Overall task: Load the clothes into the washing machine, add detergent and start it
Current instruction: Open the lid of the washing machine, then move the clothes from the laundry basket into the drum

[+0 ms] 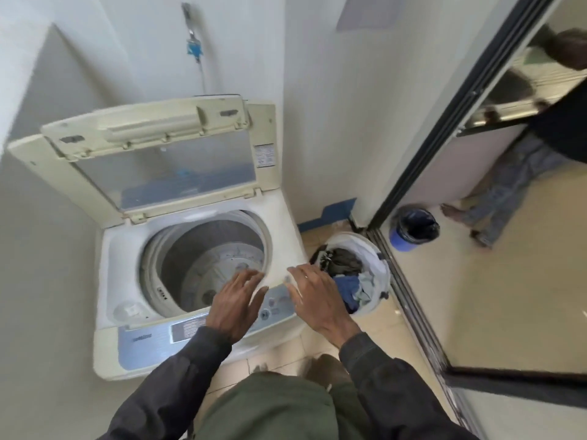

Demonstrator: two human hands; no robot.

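Note:
A cream top-loading washing machine (127, 258) stands with its lid (152, 154) raised against the wall. Its drum (209, 265) holds no clothes that I can see. To its right on the floor sits a white laundry basket (371, 246) filled with several dark, blue and white clothes (349, 281). My left hand (236, 304) hovers with straight fingers over the machine's front right rim and control panel (178, 330). My right hand (317, 300) is spread with relaxed fingers between the machine's right corner and the basket, holding nothing.
Walls close in on the left and behind the machine, with a water tap and hose (193, 49) above it. A sliding door track (409, 300) runs along the right. Beyond it stand a blue bin (413, 230) and another person's legs (502, 201).

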